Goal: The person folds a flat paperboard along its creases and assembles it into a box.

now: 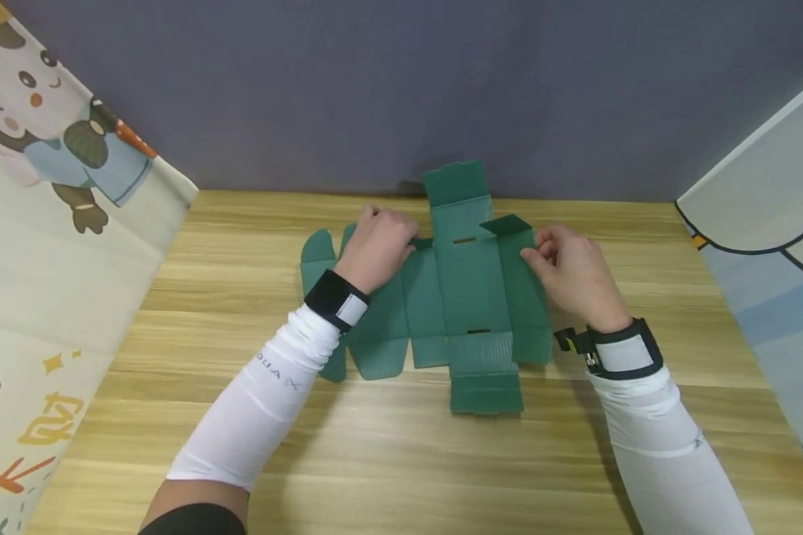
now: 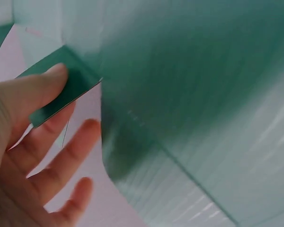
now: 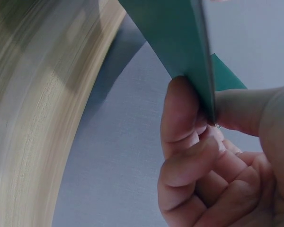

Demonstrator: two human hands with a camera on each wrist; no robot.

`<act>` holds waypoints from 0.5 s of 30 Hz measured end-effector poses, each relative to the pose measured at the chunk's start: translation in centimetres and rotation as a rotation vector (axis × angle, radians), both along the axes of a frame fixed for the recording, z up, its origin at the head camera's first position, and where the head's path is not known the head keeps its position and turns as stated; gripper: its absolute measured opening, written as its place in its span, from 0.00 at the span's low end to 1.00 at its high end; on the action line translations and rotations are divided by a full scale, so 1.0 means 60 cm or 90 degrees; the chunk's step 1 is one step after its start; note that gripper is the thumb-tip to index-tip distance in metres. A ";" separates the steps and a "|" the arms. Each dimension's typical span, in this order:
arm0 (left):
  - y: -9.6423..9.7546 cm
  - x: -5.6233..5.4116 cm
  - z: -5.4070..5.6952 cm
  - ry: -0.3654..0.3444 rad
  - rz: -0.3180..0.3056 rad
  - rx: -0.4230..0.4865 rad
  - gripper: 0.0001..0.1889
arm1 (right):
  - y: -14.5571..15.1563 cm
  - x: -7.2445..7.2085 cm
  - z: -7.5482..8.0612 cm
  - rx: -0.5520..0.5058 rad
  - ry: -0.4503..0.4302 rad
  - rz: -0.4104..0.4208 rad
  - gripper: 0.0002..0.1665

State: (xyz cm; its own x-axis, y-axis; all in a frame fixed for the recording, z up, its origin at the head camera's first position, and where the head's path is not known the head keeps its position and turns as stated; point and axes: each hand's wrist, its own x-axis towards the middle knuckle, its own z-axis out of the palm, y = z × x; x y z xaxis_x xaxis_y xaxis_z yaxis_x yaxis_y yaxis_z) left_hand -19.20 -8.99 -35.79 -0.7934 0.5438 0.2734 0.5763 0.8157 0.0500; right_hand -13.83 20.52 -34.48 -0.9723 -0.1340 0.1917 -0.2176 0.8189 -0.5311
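Observation:
An unfolded green cardboard box (image 1: 473,282) lies on the wooden table, its creased panels and flaps spread out. My left hand (image 1: 380,247) is over its left part. In the left wrist view, that hand's thumb and fingers pinch a small green flap (image 2: 68,87) that is bent up. At the box's right side, my right hand (image 1: 572,275) pinches the edge of the right side panel (image 1: 527,297), which tilts up from the table. The right wrist view shows this panel (image 3: 175,38) between thumb and forefinger. A small end flap (image 1: 506,224) folds inward at its top.
The wooden table (image 1: 388,461) ends at a dark grey-blue backdrop (image 1: 321,96). Printed cloths with cartoon figures hang at the left (image 1: 60,282) and right (image 1: 763,223). Each wrist bears a black strap over a white sleeve.

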 end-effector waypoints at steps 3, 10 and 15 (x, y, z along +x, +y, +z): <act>0.005 0.012 -0.010 0.073 -0.011 -0.025 0.03 | 0.000 0.000 0.001 0.003 0.000 0.000 0.15; 0.016 0.036 -0.029 0.039 -0.008 0.052 0.08 | -0.010 -0.005 0.010 0.038 0.018 0.008 0.15; 0.019 0.046 -0.035 -0.058 0.030 0.139 0.07 | -0.027 -0.024 0.019 0.125 0.085 0.033 0.13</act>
